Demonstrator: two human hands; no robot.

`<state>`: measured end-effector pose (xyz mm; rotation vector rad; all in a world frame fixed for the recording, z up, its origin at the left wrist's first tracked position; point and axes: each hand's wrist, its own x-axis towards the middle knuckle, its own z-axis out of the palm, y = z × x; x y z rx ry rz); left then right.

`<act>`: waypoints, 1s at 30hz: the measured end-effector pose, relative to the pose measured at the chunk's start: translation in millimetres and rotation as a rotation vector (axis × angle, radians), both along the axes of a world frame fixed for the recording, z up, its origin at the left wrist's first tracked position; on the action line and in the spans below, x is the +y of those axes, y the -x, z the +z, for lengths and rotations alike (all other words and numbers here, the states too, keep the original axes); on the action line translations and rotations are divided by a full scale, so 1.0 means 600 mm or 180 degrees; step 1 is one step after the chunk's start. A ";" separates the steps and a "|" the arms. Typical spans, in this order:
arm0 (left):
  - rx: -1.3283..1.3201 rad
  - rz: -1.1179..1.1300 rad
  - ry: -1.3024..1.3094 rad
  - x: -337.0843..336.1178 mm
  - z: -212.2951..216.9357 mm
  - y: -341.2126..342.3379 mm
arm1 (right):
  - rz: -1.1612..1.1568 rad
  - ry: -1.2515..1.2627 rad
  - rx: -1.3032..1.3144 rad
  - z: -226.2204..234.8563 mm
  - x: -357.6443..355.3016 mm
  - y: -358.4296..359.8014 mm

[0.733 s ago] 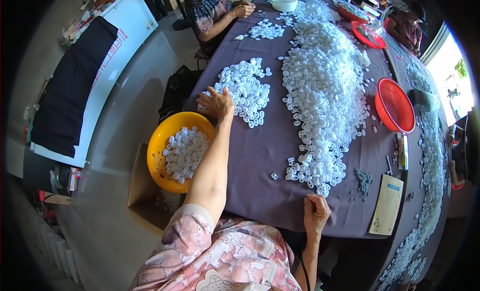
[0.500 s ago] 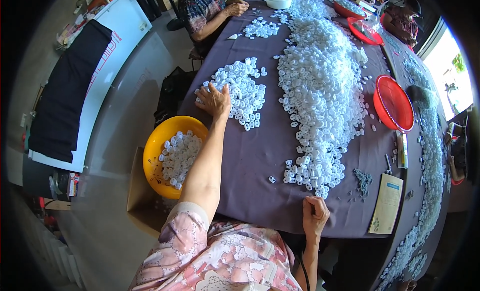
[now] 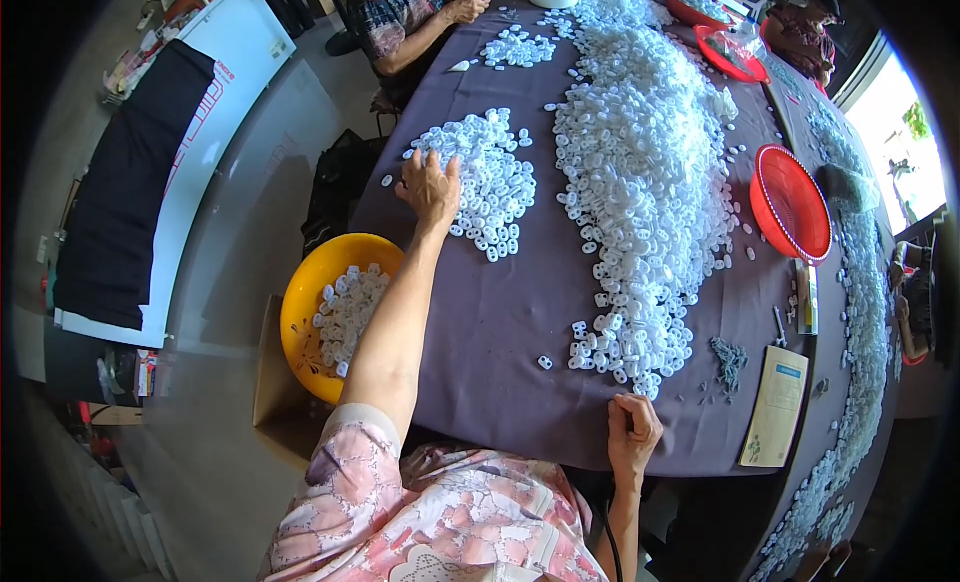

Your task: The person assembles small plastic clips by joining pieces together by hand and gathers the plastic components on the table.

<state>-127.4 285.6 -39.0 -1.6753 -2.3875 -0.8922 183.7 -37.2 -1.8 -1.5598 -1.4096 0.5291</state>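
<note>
My left hand [image 3: 432,190] lies at the left edge of a smaller pile of white oval plastic pieces [image 3: 490,197], fingers spread and touching them. Several pieces show two small holes each. Close to the table's front edge, my right hand [image 3: 634,429] rests with its fingers curled in; whatever may be inside is hidden. Just beyond it is the narrow tip of a long heap of the same pieces [image 3: 640,202]. Below my left forearm, a yellow bowl [image 3: 300,327] holds more of them, partly covered by the arm.
The yellow bowl sits over a cardboard box [image 3: 275,402] beside the dark-clothed table [image 3: 500,352]. A red basket [image 3: 790,202], a brown paper packet [image 3: 773,407] and grey-green scraps [image 3: 728,362] lie on the right. Another person's hands [image 3: 466,6] are at the far left edge.
My left hand has shifted slightly across the pile's left edge, and its fingers have bent a little. One loose piece now shows left of the hand. My right hand stays in place.
</note>
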 end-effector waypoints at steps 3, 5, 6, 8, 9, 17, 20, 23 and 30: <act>-0.0038 0.0380 -0.0071 -0.009 0.029 -0.008 | -0.0018 0.0011 -0.0001 -0.001 -0.001 -0.003; -0.0067 0.0707 -0.0059 -0.004 0.043 -0.005 | -0.0032 0.0009 -0.0011 0.000 -0.002 -0.003; 0.0107 0.0889 -0.0232 0.005 0.026 0.015 | -0.0005 0.0005 0.0012 0.003 -0.001 0.000; 0.0048 0.1160 -0.0258 0.019 0.005 0.041 | -0.0004 0.0005 0.0034 0.004 0.000 0.001; -0.0142 0.1168 0.0071 0.027 0.003 0.046 | -0.0005 -0.0016 0.0023 0.003 0.000 0.001; -0.0282 -0.0164 -0.0041 0.035 -0.006 0.013 | -0.0049 0.0041 0.0027 0.003 0.001 -0.001; 0.0356 -0.0170 -0.0083 0.004 0.015 -0.012 | -0.0014 -0.0028 0.0000 0.006 0.004 0.001; 0.0357 -0.1541 -0.0525 -0.059 0.059 -0.080 | -0.0003 -0.0014 -0.0046 0.006 0.000 -0.002; 0.1342 -0.2867 -0.0126 -0.170 0.031 -0.148 | 0.0004 -0.0083 0.0002 0.003 0.001 0.000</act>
